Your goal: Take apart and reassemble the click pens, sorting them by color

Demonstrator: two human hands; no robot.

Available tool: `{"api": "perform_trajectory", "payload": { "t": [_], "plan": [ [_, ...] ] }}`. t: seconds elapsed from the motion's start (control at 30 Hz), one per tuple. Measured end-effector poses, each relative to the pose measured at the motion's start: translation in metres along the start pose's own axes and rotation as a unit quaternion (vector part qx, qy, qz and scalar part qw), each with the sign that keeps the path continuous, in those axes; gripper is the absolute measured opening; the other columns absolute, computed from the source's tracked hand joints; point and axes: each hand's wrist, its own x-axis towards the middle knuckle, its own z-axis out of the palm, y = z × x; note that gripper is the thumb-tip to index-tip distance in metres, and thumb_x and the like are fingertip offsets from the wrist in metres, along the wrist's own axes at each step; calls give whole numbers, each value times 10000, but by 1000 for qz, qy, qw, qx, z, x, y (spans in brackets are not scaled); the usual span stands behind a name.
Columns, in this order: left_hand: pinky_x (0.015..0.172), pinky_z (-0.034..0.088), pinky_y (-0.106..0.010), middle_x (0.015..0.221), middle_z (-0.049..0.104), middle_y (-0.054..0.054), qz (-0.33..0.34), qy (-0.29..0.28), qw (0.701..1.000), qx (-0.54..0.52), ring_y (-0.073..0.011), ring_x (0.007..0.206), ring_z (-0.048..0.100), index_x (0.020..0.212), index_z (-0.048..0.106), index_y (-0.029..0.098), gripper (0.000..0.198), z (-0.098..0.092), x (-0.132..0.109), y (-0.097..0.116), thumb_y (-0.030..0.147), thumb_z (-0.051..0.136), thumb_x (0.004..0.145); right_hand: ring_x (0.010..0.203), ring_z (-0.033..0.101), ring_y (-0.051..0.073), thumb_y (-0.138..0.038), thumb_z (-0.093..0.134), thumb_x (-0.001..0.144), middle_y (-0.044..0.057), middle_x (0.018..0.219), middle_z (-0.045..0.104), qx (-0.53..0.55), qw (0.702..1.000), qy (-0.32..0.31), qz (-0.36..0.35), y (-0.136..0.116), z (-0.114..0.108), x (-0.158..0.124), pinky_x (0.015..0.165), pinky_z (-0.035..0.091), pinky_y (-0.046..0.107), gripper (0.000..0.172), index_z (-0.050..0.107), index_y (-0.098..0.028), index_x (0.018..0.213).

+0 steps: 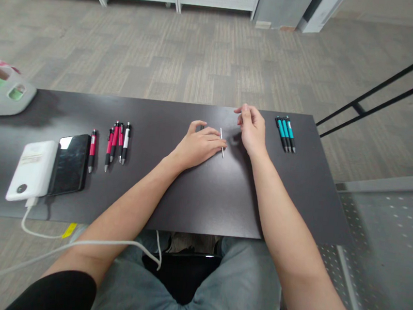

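Observation:
My left hand (pixel 200 147) lies palm down on the dark table, its fingers stretched out to the right. Under its fingertips is a thin silvery stick, perhaps a pen refill (pixel 223 151), with both ends showing. A small dark piece (pixel 202 127) shows between thumb and forefinger; the palm hides the rest of it. Just right of the stick, my right hand (pixel 253 132) is raised slightly with its fingers curled toward the thumb. What those fingers hold, if anything, is hidden. Several turquoise pens (pixel 285 133) lie side by side to its right.
Left of my hands lie several pink pens (pixel 115 141) and a white pen (pixel 126 143). Further left are a black phone (pixel 70 164) and a white power bank (pixel 32 170) with a white cable (pixel 110 242). A pale basket (pixel 18 93) stands at the far left.

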Motion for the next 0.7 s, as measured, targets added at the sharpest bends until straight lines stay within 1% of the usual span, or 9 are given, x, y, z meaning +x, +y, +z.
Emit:
{"api": "perform_trajectory", "payload": {
  "t": [0.07, 0.17, 0.23, 0.33, 0.4, 0.43, 0.57, 0.63, 0.7],
  "plan": [
    [1501, 371, -733, 1418, 995, -50, -3, -1, 1000, -5, -370, 1498, 876, 1304, 974, 405, 353, -1, -2, 1, 262, 664, 1214, 824, 644, 236, -1113, 553, 1126, -5, 827, 570, -3, 1000, -6, -12, 5, 0, 1, 846, 598, 408, 822, 719, -318, 999],
    [1517, 374, -718, 1484, 978, -68, -7, -6, 1000, -21, -396, 1511, 877, 1305, 963, 380, 236, -1, -4, 4, 336, 778, 1166, 859, 676, 243, -1085, 532, 1147, 7, 873, 617, -9, 1000, -14, -25, 17, 1, 3, 868, 609, 413, 788, 712, -323, 1058],
    [1516, 397, -709, 1528, 962, -83, -9, -7, 1000, -26, -409, 1497, 888, 1287, 956, 362, 191, 1, -3, 4, 378, 850, 1129, 871, 693, 246, -1003, 557, 1190, 16, 911, 671, -4, 1000, -13, -25, 24, 2, 5, 885, 621, 417, 700, 716, -324, 1122],
    [1509, 425, -704, 1522, 964, -86, -16, 3, 1000, -21, -404, 1454, 911, 1258, 947, 354, 167, 5, -1, 3, 363, 848, 1125, 854, 704, 248, -810, 624, 1246, 29, 964, 746, 23, 1000, -10, -9, 29, 5, 7, 880, 639, 423, 495, 708, -324, 1213],
    [1507, 439, -698, 1505, 969, -90, -19, 15, 1000, -16, -401, 1439, 916, 1247, 944, 349, 161, 5, 0, 1, 353, 833, 1131, 845, 710, 246, -715, 687, 1241, 28, 985, 773, 31, 999, -17, -3, 29, 4, 7, 867, 641, 421, 390, 710, -325, 1246],
    [1506, 447, -695, 1499, 971, -94, -20, 19, 999, -16, -401, 1433, 917, 1241, 942, 347, 155, 5, 0, 0, 354, 832, 1132, 846, 714, 245, -693, 728, 1226, 25, 992, 783, 28, 999, -23, -4, 28, 3, 6, 862, 639, 417, 368, 721, -326, 1253],
    [1510, 451, -699, 1505, 968, -101, -31, 29, 999, -13, -398, 1432, 914, 1239, 941, 342, 154, 0, -1, -4, 337, 840, 1123, 870, 731, 248, -690, 869, 1141, 20, 1010, 831, -26, 998, -52, -34, 19, -14, 2, 869, 628, 415, 379, 833, -321, 1220],
    [1512, 443, -710, 1503, 968, -102, -38, 29, 999, -13, -397, 1430, 914, 1241, 942, 342, 161, -2, -1, -4, 325, 837, 1120, 914, 765, 272, -642, 896, 1121, 36, 1025, 864, -62, 994, -68, -65, 15, -24, 1, 927, 631, 443, 331, 889, -313, 1159],
    [1512, 437, -713, 1485, 974, -97, -40, 30, 999, -16, -394, 1424, 915, 1236, 942, 345, 166, -3, -1, -5, 321, 821, 1125, 998, 810, 313, -557, 909, 1108, 64, 1058, 901, -99, 987, -92, -90, 12, -34, 0, 1025, 637, 486, 250, 916, -308, 1085]
  ]
}}
